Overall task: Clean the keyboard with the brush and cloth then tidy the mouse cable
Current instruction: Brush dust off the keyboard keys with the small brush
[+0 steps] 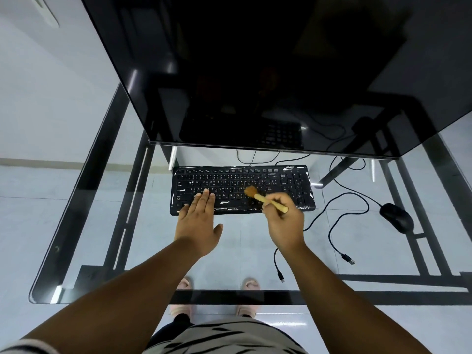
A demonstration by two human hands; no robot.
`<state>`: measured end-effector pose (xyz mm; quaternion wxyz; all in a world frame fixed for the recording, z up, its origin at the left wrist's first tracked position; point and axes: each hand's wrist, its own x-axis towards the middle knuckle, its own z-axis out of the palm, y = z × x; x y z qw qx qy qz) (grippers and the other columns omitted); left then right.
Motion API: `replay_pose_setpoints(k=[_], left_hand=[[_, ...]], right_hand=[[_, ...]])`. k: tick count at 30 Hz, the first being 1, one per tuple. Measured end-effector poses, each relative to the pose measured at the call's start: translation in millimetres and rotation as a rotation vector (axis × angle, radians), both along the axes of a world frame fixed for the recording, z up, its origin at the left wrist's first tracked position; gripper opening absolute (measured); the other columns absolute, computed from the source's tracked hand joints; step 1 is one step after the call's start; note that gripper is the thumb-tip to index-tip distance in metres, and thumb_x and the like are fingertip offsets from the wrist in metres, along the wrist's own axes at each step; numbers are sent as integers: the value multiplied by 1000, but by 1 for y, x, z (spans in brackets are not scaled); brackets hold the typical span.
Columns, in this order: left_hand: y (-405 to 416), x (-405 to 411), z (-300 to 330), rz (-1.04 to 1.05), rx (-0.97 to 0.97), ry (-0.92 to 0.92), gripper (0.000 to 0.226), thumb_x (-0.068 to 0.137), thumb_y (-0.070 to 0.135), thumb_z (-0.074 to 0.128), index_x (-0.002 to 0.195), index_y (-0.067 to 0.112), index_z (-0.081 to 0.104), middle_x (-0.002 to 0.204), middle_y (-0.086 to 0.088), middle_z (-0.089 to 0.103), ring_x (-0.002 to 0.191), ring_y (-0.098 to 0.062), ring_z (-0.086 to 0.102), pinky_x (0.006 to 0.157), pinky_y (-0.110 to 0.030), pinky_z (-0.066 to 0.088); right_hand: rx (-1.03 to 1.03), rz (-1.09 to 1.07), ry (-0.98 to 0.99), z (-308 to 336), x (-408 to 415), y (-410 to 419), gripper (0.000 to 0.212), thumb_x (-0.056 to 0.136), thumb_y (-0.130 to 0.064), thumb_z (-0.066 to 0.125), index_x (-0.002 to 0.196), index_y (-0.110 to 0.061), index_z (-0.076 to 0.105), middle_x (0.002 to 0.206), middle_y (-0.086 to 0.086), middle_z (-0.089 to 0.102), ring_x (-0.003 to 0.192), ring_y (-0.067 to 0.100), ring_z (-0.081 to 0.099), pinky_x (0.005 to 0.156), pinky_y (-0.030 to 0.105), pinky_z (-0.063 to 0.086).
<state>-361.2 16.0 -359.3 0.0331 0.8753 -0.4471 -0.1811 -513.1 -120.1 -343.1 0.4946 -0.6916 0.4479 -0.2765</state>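
A striped garment (pixel 224 335) filled the bottom edge, nearest the camera, and two bare forearms reached out from it over the glass bench (pixel 107 251). Through the glass, two feet in pale slippers (pixel 251 284) stood on the tiled floor (pixel 30 221).

The keyboard (pixel 241 189) lay flat on the bench, black, with a clear shiny film over its keys. The left hand (pixel 198 221) rested on the keyboard's near-left part, fingers straight and together on the keys, thumb spread out over the glass; its grip held nothing. The right hand (pixel 283 221) sat at the keyboard's near-right edge, its grip curled round the wooden handle of a brush (pixel 265 199). The brush angled up and left from that hand, and its tan bristles touched the keys just right of the keyboard's middle.

Behind the keyboard stood a large dark monitor (pixel 255 72), its lower edge overhanging the keyboard's far side. To the right of the keyboard, well apart, a black mouse (pixel 397 217) lay on the bench. Its cable (pixel 332 226) ran loose in curves between mouse and keyboard, ending in a plug on the glass near the right forearm. A second cable (pixel 277 261) with a plug lay just beside that forearm.
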Motion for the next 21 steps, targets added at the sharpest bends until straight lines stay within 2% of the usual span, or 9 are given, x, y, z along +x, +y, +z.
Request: replay_pose_setpoints(k=[2, 4, 7, 9, 11, 13, 15, 17, 21], left_hand=[[-2, -2, -1, -3, -1, -7, 77, 97, 48, 37, 154, 16, -2, 162, 0, -9, 149, -17, -5, 121, -40, 5], [-5, -4, -1, -11, -5, -9, 77, 97, 48, 37, 155, 16, -3, 162, 1, -9, 149, -17, -6, 120, -39, 4], [-10, -5, -3, -8, -11, -9, 77, 97, 48, 37, 155, 17, -3, 162, 1, -9, 149, -16, -6, 121, -39, 4], [-14, -7, -3, -11, -17, -6, 77, 96, 48, 38, 155, 17, -2, 162, 2, -9, 149, -16, -6, 121, -38, 4], [-18, -9, -4, -9, -28, -2, 78, 96, 47, 39, 155, 17, -2, 162, 2, -9, 149, -16, -6, 121, -38, 4], [-22, -10, -4, -3, -32, 2, 78, 96, 47, 40, 155, 17, -2, 162, 2, -8, 149, -16, -6, 121, -37, 4], [-26, -12, -5, -4, -30, 7, 79, 96, 46, 40, 155, 17, -3, 162, 2, -9, 149, -16, -7, 121, -37, 3], [-28, -14, -5, -11, -24, 11, 79, 96, 46, 40, 154, 17, -4, 162, 2, -11, 149, -16, -8, 120, -37, 3], [-31, -17, -5, -14, -16, 14, 79, 96, 46, 40, 154, 16, -4, 162, 1, -11, 149, -16, -9, 121, -37, 3]], right_hand=[[27, 95, 6, -1, -3, -1, 15, 85, -14, 62, 83, -29, 66, 68, 8, 66, 60, 38, 57, 51, 45, 47], [-13, 62, 41, -1, -8, -4, 18, 87, -11, 63, 82, -28, 66, 65, 8, 65, 51, 29, 52, 46, 38, 41], [28, 38, 1, -2, -14, -13, 20, 86, -6, 61, 82, -25, 66, 67, 9, 66, 58, 36, 55, 49, 44, 44], [11, 81, 36, -2, -16, -18, 19, 86, -6, 61, 83, -24, 66, 65, 7, 65, 51, 26, 50, 47, 37, 40], [-29, -30, 30, 1, -16, -25, 18, 88, -7, 61, 83, -25, 65, 65, 4, 64, 50, 16, 46, 48, 30, 37], [-51, -84, -23, 6, -12, -33, 18, 89, -8, 61, 86, -25, 64, 70, 7, 66, 55, 24, 50, 49, 33, 40], [-34, 30, -45, 8, -6, -35, 16, 90, -11, 62, 90, -27, 65, 74, 9, 68, 65, 34, 58, 54, 39, 46], [1, 143, -2, 6, -1, -36, 17, 90, -13, 63, 90, -30, 66, 74, 8, 69, 66, 35, 60, 55, 41, 48], [-57, 11, 28, 1, 3, -38, 13, 92, -13, 60, 94, -25, 64, 67, 4, 65, 50, 11, 45, 48, 26, 39]])
